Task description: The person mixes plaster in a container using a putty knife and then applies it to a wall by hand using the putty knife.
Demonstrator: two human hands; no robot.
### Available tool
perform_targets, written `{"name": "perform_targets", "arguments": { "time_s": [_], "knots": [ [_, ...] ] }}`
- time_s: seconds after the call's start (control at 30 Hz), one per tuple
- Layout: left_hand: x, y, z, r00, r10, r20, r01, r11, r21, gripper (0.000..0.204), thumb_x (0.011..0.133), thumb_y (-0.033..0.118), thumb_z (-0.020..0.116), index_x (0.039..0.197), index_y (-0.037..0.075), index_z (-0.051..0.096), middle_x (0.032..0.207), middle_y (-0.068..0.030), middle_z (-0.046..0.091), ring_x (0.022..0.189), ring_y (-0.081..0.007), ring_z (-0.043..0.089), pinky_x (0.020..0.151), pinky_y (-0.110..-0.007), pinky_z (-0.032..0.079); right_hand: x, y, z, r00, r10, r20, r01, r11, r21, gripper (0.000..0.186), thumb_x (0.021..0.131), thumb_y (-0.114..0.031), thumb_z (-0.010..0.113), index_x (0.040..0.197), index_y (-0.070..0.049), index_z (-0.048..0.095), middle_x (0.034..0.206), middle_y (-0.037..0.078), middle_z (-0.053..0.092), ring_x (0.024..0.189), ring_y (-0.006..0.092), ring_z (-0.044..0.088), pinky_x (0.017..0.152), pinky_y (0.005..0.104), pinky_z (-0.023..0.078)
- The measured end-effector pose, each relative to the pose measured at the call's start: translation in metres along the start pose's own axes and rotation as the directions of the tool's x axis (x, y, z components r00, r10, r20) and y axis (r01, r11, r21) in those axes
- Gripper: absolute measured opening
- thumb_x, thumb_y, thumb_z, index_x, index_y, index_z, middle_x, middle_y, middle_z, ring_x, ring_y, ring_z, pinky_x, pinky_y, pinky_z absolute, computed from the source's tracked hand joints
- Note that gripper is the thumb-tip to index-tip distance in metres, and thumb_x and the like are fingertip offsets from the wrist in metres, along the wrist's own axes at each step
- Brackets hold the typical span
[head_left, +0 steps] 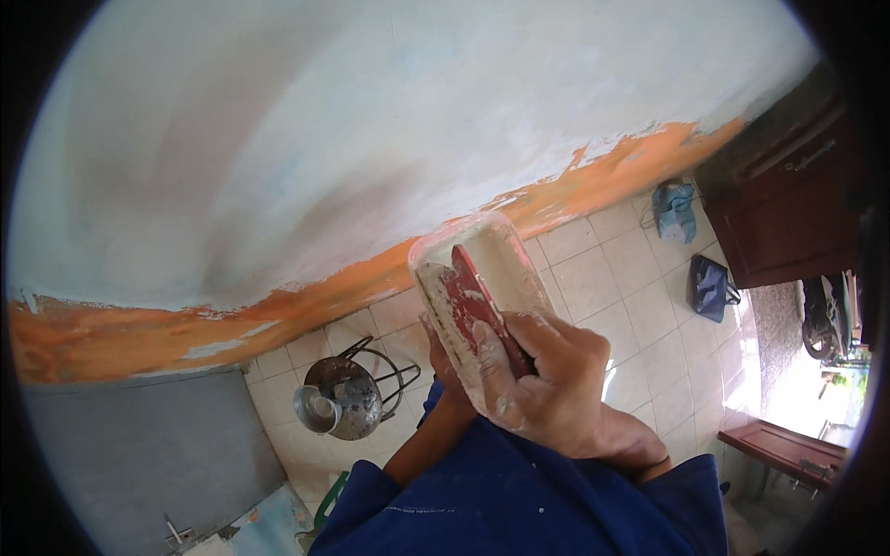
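Observation:
In front of my chest is a rectangular plastic tub (428, 243) with a pinkish rim, its inside smeared with pale putty. My left hand (439, 357) is wrapped round its left side, most of the fingers hidden beneath it. A flat red putty scraper (471, 289), streaked with putty, lies tilted inside the tub. Closed around the scraper's near end, my right hand (556, 366) has pale smears on its thumb and fingers. Beyond the tub rises a wall (278, 139) coated whitish above, with a ragged orange band (593, 181) along its bottom.
A round stool (357, 408) with dark metal legs stands on the tiled floor at left, a metal cup (315, 409) on its top. Two bags, one light blue (674, 211) and one dark blue (709, 287), lie near a brown door (788, 208). A grey panel (148, 454) occupies the lower left.

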State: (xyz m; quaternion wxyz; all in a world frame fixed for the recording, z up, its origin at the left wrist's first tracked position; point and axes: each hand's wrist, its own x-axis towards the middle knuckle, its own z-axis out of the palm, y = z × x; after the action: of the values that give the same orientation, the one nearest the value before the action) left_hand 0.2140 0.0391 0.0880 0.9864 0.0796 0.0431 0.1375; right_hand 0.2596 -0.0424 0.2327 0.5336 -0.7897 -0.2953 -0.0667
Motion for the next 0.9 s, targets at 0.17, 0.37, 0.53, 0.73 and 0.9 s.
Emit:
{"name": "perform_targets", "arguments": {
  "time_s": [0.17, 0.37, 0.53, 0.73, 0.9],
  "knots": [
    [-0.001, 0.000, -0.001, 0.995, 0.057, -0.079, -0.052, 0.997, 0.062, 0.065, 0.098, 0.057, 0.028, 0.144, 0.012, 0.033, 0.136, -0.0106, 0.047, 0.123, -0.0258, 0.048, 0.103, -0.045, 0.040, -0.007, 0.004, 0.009, 0.998, 0.019, 0.056, -0.018, 1.000, -0.012, 0.009, 0.077, -0.002, 0.069, 0.075, 0.001, 0.061, 0.059, 0.014, 0.055, 0.045, 0.0247, 0.057, 0.042, 0.0336, 0.041],
    [-0.003, 0.003, -0.017, 0.987, 0.023, -0.160, -0.019, 0.999, 0.026, 0.067, 0.098, 0.058, 0.027, 0.143, 0.010, 0.034, 0.137, -0.0113, 0.047, 0.124, -0.0265, 0.048, 0.104, -0.045, 0.039, -0.019, 0.024, 0.010, 0.994, 0.035, 0.104, -0.027, 0.996, -0.080, 0.008, 0.076, 0.001, 0.067, 0.072, 0.001, 0.060, 0.057, 0.013, 0.053, 0.045, 0.0234, 0.055, 0.042, 0.0339, 0.041],
    [0.004, -0.001, -0.066, 0.997, -0.078, 0.007, 0.077, 0.965, -0.249, 0.069, 0.097, 0.060, 0.027, 0.143, 0.009, 0.034, 0.140, -0.0142, 0.044, 0.124, -0.0310, 0.048, 0.105, -0.047, 0.040, 0.002, 0.015, -0.022, 0.994, 0.083, 0.076, -0.074, 0.990, -0.122, 0.008, 0.077, 0.002, 0.067, 0.074, 0.002, 0.060, 0.057, 0.014, 0.053, 0.044, 0.0234, 0.054, 0.042, 0.0336, 0.040],
    [-0.001, -0.006, -0.051, 0.999, -0.048, -0.016, 0.042, 0.963, -0.265, 0.067, 0.097, 0.059, 0.029, 0.144, 0.012, 0.032, 0.139, -0.0145, 0.045, 0.123, -0.0308, 0.049, 0.103, -0.048, 0.041, -0.014, 0.033, -0.006, 0.975, -0.036, 0.219, 0.037, 0.999, 0.002, 0.010, 0.074, -0.001, 0.068, 0.079, 0.002, 0.060, 0.062, 0.016, 0.056, 0.050, 0.0324, 0.057, 0.045, 0.0380, 0.045],
    [-0.003, -0.003, -0.005, 0.994, -0.040, -0.099, 0.030, 0.994, -0.105, 0.067, 0.097, 0.057, 0.030, 0.146, 0.012, 0.030, 0.139, -0.0138, 0.045, 0.123, -0.0303, 0.048, 0.104, -0.047, 0.040, -0.011, 0.045, -0.007, 0.961, -0.116, 0.251, 0.143, 0.986, -0.089, 0.011, 0.074, 0.000, 0.069, 0.078, 0.001, 0.059, 0.063, 0.017, 0.056, 0.049, 0.0327, 0.057, 0.045, 0.0388, 0.044]
  ]
}}
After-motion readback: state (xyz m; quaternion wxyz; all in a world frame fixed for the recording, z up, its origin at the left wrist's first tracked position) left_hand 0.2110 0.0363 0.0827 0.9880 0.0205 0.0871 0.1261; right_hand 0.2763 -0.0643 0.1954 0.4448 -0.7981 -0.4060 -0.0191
